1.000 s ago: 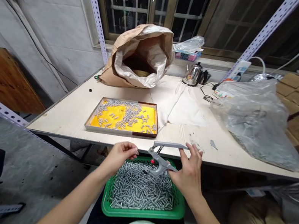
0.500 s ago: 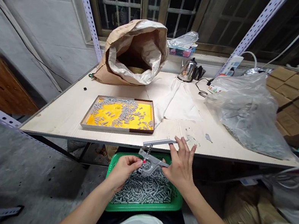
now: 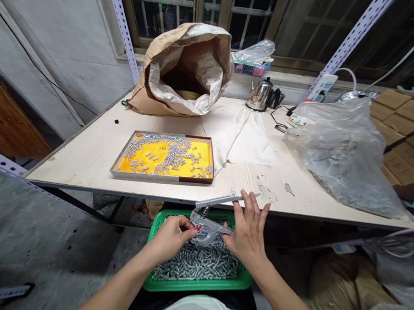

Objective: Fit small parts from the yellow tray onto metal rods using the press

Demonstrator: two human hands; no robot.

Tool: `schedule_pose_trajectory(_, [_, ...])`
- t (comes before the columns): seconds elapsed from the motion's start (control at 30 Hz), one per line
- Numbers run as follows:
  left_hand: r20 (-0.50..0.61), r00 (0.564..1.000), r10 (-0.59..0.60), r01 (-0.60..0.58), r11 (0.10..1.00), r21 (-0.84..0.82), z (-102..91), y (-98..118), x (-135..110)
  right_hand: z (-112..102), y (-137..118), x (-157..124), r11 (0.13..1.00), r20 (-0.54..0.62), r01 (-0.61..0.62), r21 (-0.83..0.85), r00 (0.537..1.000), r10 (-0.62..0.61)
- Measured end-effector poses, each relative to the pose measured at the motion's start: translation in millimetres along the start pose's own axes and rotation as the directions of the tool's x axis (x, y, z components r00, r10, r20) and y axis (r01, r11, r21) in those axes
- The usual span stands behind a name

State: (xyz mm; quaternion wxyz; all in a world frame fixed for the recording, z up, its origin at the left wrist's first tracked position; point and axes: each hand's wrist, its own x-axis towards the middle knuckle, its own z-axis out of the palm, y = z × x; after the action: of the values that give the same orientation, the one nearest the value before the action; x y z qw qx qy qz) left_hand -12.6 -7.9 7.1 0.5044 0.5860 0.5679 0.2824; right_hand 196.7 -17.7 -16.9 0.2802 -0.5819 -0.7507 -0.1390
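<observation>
Metal press pliers (image 3: 210, 223), likely stiff and weighty, above basket (image 3: 189, 286): right hand (image 3: 248, 233) grips the handles, left hand (image 3: 169, 237) pinches the nose.

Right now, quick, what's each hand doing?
Left hand: pinched shut at the head of the press pliers; contents too small to tell.
Right hand: holding the press pliers by the handles.

text: none legible | yellow tray (image 3: 159, 177): red marking, too small to read
</observation>
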Motion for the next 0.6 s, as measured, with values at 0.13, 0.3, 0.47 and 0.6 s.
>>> schedule_pose_trajectory(0.13, [0.042,0.999,0.013,-0.013,1.0,0.011,-0.8,2,-2,-1,-1,0,1.0,0.009,-0.003,0.001,1.0,0.003])
schedule_pose_trajectory(0.3, [0.033,0.999,0.02,-0.02,1.0,-0.01,-1.6,0,-3,-3,-2,2,1.0,-0.006,-0.017,0.003,1.0,0.017])
schedule_pose_trajectory(0.47, [0.04,0.999,0.031,-0.031,1.0,-0.003,-2.2,-1,-6,-6,-4,6,1.0,-0.04,-0.009,-0.007,0.999,0.008])
schedule_pose_trajectory(0.6, [0.071,0.997,0.03,-0.026,0.998,-0.062,-6.0,0,-9,-7,0,10,0.998,-0.089,0.048,0.033,0.995,-0.045])
